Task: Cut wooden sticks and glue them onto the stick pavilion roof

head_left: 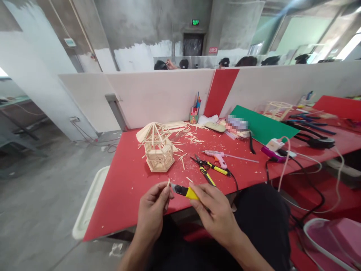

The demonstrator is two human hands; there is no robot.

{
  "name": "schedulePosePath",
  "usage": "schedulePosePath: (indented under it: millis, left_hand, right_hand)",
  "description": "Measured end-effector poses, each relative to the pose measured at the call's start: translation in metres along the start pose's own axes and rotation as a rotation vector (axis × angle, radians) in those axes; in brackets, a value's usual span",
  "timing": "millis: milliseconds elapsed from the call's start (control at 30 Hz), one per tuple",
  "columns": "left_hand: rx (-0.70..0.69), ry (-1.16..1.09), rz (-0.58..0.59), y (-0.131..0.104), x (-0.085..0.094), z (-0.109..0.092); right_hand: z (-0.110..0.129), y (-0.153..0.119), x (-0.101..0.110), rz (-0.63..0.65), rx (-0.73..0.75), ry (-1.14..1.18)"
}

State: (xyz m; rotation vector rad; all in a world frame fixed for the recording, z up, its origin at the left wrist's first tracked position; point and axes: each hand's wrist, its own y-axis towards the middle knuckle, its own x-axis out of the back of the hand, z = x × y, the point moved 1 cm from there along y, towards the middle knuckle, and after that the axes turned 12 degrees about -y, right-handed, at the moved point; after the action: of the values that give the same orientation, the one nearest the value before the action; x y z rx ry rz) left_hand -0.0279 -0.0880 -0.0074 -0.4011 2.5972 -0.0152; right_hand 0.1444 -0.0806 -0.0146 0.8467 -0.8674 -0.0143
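My left hand [153,205] pinches a short thin wooden stick [169,182] between thumb and fingers, just over the table's front edge. In my right hand [213,209] is a yellow and black utility knife [191,193], its blade pointing left at the stick. Whether the blade touches the wood I cannot tell. Beyond my hands stands a small six-sided pavilion model [160,156] made of wooden sticks, its roof partly covered. Yellow and black pliers [205,173] and a pink glue gun [217,157] lie on the red table behind my right hand.
Loose wooden sticks [188,133] and scraps lie behind the model on the red table [124,180]. A pen cup [194,115] stands by the white partition [158,94]. To the right are a green board [259,126], a power strip [273,154] with cables, and a pink bin [338,241].
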Motion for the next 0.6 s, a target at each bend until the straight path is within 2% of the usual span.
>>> schedulePosePath:
  millis: [333, 600]
  left_hand:
    - [0.022, -0.066, 0.001, -0.008, 0.004, 0.001]
    - [-0.020, -0.033, 0.010, -0.011, 0.005, -0.001]
  right_hand:
    - [0.010, -0.009, -0.005, 0.004, -0.027, -0.016]
    - [0.016, -0.013, -0.008, -0.079, 0.008, -0.109]
